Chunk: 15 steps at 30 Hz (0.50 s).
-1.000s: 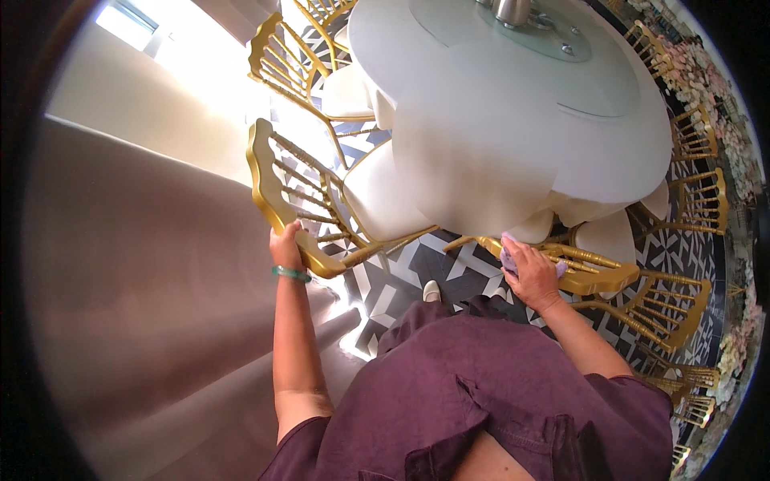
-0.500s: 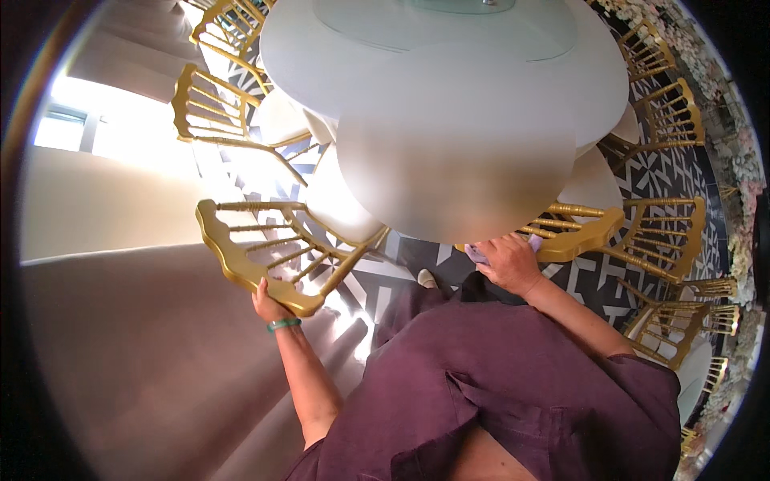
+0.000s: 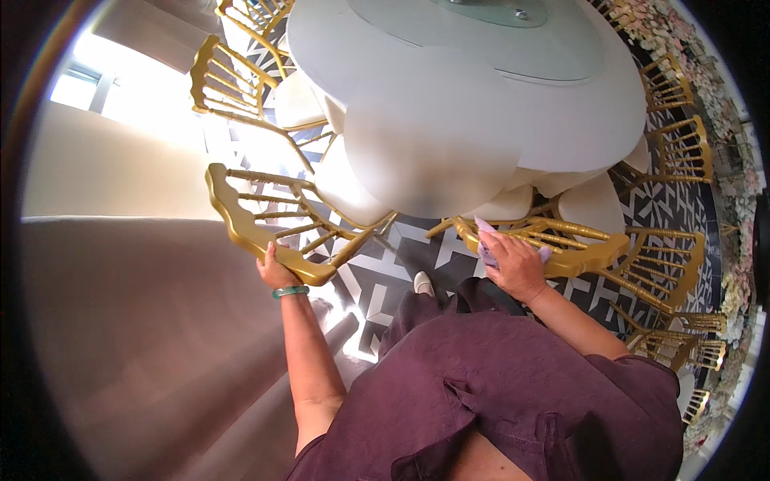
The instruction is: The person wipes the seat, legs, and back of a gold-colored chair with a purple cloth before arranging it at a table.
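Note:
My left hand (image 3: 277,270) wraps round the lower end of the top rail of a gold spindle-back chair (image 3: 233,216) on the left. A green bangle (image 3: 290,292) circles that wrist. On the right, my right hand (image 3: 516,263) is closed on a pale purple cloth (image 3: 486,255) and presses it against the top rail of a second gold chair (image 3: 573,260). The fingers partly cover the cloth. Both chairs have whitish seats and face the round white table (image 3: 561,128).
A glass turntable (image 3: 481,40) lies on the table. More gold chairs (image 3: 686,152) stand around it. Grey curtain cloth (image 3: 120,321) hangs at left, with bright window light above. Pale flowers (image 3: 666,40) line the right side. The floor (image 3: 401,256) has a black-and-white pattern.
The view has shifted, so the table and left chair sit differently in it. My left hand keeps its hold; more of the right chair's rail and of the cloth under my right hand shows.

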Motion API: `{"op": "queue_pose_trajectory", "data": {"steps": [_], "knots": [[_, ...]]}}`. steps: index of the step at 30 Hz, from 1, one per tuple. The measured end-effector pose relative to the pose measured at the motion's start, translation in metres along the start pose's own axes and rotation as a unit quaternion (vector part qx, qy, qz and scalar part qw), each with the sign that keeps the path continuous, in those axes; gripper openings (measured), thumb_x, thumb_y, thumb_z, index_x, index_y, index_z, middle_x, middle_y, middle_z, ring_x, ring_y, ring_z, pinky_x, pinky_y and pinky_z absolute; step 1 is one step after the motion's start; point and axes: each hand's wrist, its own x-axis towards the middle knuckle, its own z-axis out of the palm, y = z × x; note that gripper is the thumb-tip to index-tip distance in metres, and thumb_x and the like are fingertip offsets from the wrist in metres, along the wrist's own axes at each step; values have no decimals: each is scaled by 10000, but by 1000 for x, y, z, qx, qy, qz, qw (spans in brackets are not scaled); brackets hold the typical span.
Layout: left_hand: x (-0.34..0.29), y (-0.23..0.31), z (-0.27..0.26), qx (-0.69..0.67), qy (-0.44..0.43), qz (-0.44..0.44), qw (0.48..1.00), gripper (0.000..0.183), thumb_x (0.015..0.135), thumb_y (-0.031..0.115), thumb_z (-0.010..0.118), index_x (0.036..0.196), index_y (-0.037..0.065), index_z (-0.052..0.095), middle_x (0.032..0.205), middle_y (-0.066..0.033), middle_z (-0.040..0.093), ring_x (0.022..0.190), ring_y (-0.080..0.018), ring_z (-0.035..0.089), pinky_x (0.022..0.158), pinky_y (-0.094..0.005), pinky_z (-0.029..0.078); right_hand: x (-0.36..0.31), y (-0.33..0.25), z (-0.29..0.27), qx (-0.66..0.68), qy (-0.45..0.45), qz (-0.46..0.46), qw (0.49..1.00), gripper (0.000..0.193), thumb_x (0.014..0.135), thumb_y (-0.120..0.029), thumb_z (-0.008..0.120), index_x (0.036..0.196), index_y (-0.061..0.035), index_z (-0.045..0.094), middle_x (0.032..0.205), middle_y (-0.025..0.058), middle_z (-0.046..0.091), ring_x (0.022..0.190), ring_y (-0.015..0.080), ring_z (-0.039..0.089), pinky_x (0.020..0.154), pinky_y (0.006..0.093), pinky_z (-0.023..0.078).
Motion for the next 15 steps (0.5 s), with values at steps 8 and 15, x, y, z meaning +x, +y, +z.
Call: {"op": "queue_pose_trajectory", "data": {"steps": [8,15], "knots": [[21,-5,-22,377,99,221,894,551,834,223,633,1245,-58,398,1052,-171,552,905,-267,568,785,-372,489,-13,11,2,36,10,22,999,618,667,-224,736,1212,-144,457,1139,97,546,1022,273,559,841,387,452],[-138,-3,69,379,-219,353,827,400,844,173,614,1178,-13,496,1164,-184,528,1087,-283,507,909,-352,410,-72,59,-20,64,10,50,997,549,675,-229,729,1169,-156,501,1145,59,530,1059,255,521,941,395,373]]}}
